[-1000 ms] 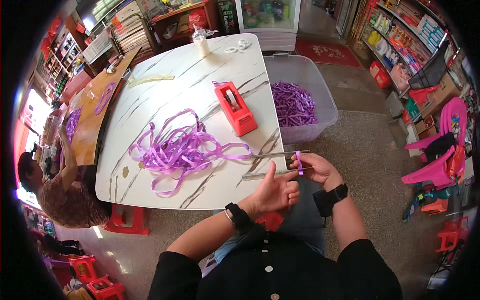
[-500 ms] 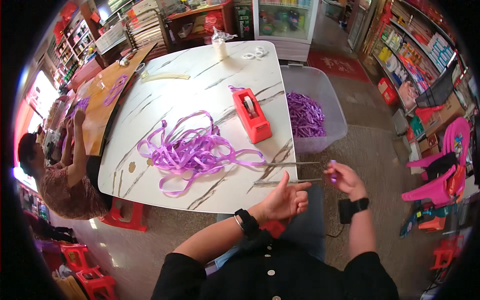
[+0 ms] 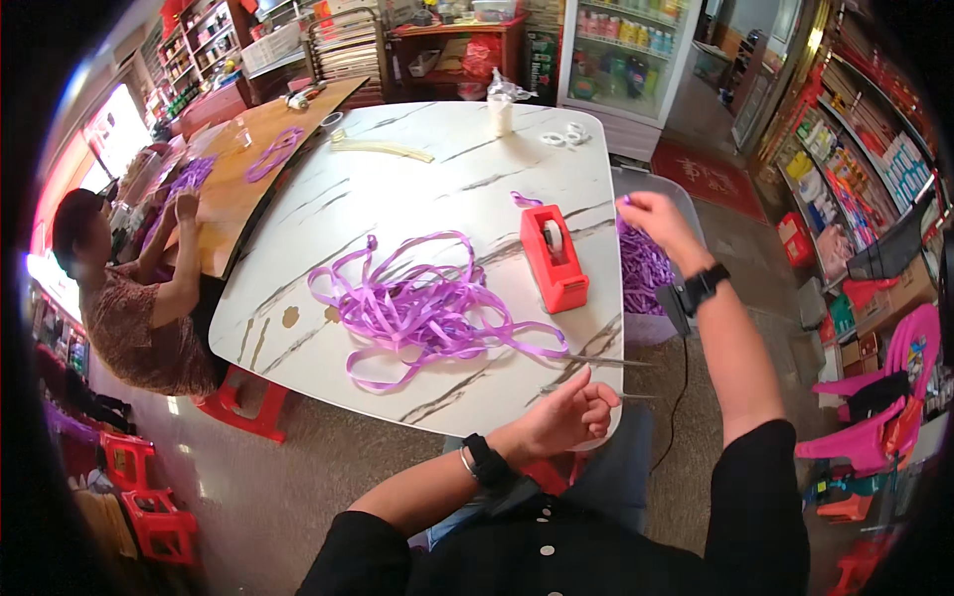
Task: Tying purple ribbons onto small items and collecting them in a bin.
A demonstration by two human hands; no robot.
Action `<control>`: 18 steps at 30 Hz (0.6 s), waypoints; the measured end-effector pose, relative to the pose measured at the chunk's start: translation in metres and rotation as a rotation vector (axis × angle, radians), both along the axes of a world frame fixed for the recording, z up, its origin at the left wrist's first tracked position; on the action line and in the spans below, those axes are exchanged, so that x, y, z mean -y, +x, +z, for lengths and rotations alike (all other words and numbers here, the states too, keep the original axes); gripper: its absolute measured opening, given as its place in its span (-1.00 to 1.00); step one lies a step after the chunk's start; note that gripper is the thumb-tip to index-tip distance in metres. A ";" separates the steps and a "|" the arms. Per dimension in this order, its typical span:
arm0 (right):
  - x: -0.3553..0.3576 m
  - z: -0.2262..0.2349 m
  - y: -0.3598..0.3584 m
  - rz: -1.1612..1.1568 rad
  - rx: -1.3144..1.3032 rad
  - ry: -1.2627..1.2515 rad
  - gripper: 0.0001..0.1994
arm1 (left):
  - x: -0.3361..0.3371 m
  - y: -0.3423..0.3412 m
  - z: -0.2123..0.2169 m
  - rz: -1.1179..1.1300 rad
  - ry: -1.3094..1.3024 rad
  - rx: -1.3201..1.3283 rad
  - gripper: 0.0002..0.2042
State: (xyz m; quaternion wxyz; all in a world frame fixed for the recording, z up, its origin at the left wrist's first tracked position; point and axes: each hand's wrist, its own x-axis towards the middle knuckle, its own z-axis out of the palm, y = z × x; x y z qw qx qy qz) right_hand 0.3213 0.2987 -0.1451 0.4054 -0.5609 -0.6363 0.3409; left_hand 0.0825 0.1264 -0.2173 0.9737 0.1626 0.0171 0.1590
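Observation:
My right hand (image 3: 656, 221) is raised over the clear plastic bin (image 3: 702, 221). Its fingers pinch a small piece of purple ribbon (image 3: 626, 201), mostly hidden by the hand. Inside the bin lies a heap of short purple ribbon pieces (image 3: 641, 268). At the table's near right edge, my left hand (image 3: 571, 415) has loosely curled fingers, the thumb apart, and nothing visible in it. Two thin metal rods (image 3: 611, 361) stick out past the edge beside it. A long purple ribbon (image 3: 417, 308) lies tangled on the table, one loop reaching toward the rods.
A red tape dispenser (image 3: 556, 263) stands on the marble-patterned table (image 3: 467, 209). Farther back are a bagged cup (image 3: 500, 114), white tape rolls (image 3: 566, 136) and pale strips (image 3: 383, 149). At the left, another person (image 3: 149, 298) handles purple ribbon at a wooden table (image 3: 224, 219).
My right hand has moved up and away from the rods to above the bin. My left hand stays beside the rods, its fingers more curled. The whole view has shifted slightly.

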 end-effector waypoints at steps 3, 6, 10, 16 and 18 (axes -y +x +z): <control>-0.038 0.011 -0.029 -0.048 0.031 0.033 -0.79 | -0.012 -0.018 0.005 0.108 0.027 -0.032 -0.49; -0.031 0.032 -0.060 -0.076 0.008 0.021 -0.78 | -0.018 -0.036 0.009 0.164 -0.004 -0.058 -0.54; 0.020 0.037 -0.104 0.518 -0.063 -0.133 -0.83 | -0.021 -0.062 0.008 0.286 -0.016 -0.123 -0.60; 0.102 -0.013 -0.138 0.459 0.854 0.098 -0.75 | -0.034 -0.090 0.010 0.465 -0.037 -0.196 -0.67; 0.105 -0.027 -0.131 0.417 0.909 0.209 -0.76 | -0.036 -0.097 0.010 0.515 -0.021 -0.262 -0.71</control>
